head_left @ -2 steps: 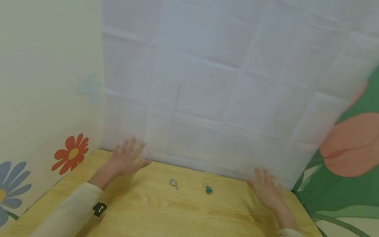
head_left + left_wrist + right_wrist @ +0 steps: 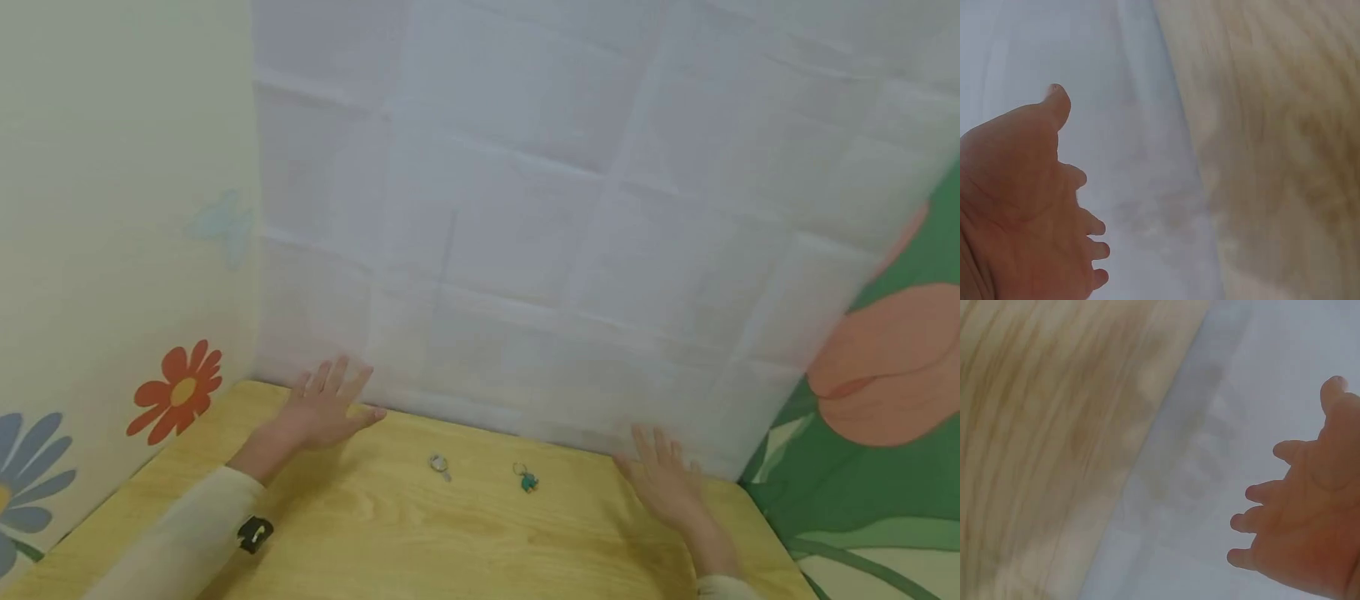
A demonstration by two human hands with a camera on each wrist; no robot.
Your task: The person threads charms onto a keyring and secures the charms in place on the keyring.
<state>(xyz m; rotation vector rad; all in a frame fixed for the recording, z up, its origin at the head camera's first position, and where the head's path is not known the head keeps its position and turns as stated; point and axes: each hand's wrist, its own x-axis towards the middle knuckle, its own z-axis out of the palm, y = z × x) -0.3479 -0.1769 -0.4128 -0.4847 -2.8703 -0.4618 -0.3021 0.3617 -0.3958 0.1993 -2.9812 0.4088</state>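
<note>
- The left hand (image 2: 318,408) lies over the far left part of a wooden table (image 2: 465,542), fingers straight and spread, thumb pointing inward; it holds nothing. Whether the palm touches the wood cannot be told.
- The right hand (image 2: 663,483) is over the far right part of the table, fingers likewise straight and fanned, fingertips at the foot of a white cloth backdrop (image 2: 570,208); it holds nothing either.
- Between the two hands, well apart from each, lie two small things: a silvery metal key ring (image 2: 439,464), nearer the left hand, and a little teal charm (image 2: 528,480) with a thin ring at its top, nearer the right hand. Both are too small to show more detail.
- The table is pale yellow wood with a flowing darker grain, smooth and matte.
- The backdrop is thin, soft fabric creased into a grid of square fold lines; it meets the table's far edge just beyond both sets of fingertips.
- The left forearm wears a cream sleeve (image 2: 180,542) with a small black clip (image 2: 254,533) bearing a pale mark, unreadable.
- Beyond the left hand, a cream wall panel carries a printed red flower (image 2: 178,392) with a yellow centre; beyond the right hand, a green panel (image 2: 877,467) with a large salmon shape.
- No legible writing or brand shows.
</note>
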